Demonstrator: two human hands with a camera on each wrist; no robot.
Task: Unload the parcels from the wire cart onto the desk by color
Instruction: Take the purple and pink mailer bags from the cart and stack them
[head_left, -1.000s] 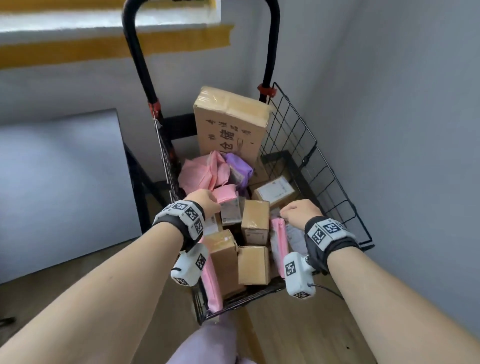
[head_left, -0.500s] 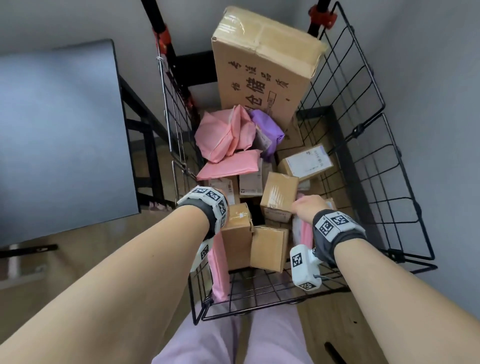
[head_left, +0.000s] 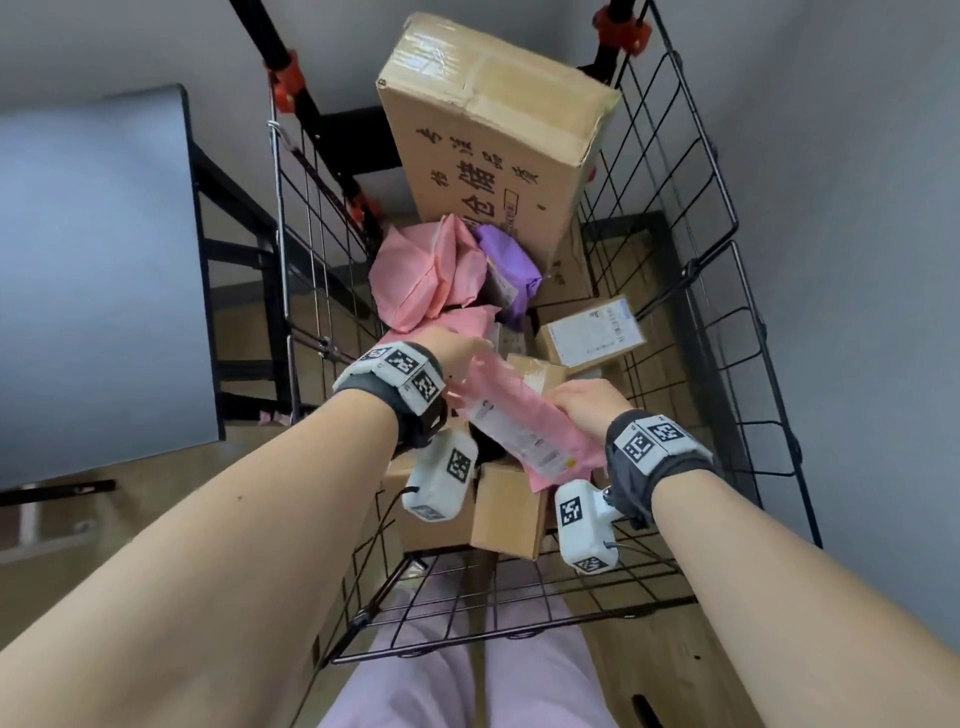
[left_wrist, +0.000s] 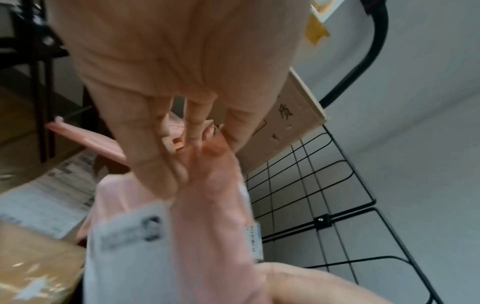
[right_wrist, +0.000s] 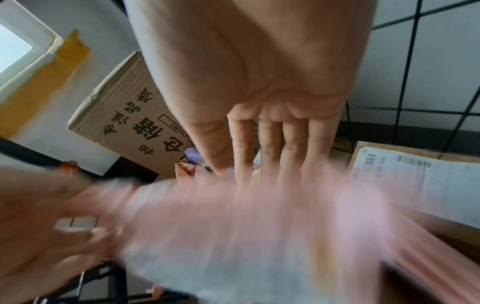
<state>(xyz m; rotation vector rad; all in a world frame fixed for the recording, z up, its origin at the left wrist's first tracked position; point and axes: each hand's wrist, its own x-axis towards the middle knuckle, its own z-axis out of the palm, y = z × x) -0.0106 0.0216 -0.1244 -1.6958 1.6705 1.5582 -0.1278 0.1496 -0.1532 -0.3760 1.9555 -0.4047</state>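
Fingers (left_wrist: 153, 164) of two hands grip one pink parcel (head_left: 524, 431).

Pink mailer (right_wrist: 259, 226) motion-blurred in right wrist view, its label unreadable; left hand's fingertips (head_left: 467, 345) hidden behind it; counter (head_left: 93, 286) cut off by frame edge; grip of both hands indeterminate

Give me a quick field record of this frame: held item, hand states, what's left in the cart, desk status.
held item: pink mailer, white label facing up, lifted above the boxes
left hand: on the mailer's far end; grip unclear
right hand: on the mailer's near end, fingers blurred
cart: black wire, holds the parcels
left in cart: large brown carton upright at the back, pink bags, purple bag, small brown boxes
desk: grey top left of the cart; no parcel visible on it
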